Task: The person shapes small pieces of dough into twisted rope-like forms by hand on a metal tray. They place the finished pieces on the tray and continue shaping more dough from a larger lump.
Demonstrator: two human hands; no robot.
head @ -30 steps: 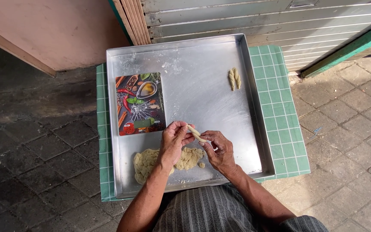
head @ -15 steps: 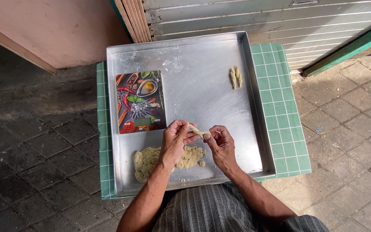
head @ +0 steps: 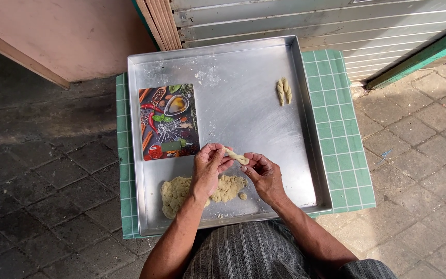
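Head view: hands [head: 236,168] pinch a short, pale twisted dough strip [head: 236,156]

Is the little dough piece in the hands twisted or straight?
Twisted. The dough piece, held between the left hand and right hand, shows spiral ridges, like the finished twist on the tray.

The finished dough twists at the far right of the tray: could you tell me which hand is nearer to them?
Right. The right hand is below the finished dough twists, on their side of the tray; the left hand is farther left, by the kitchen scale.
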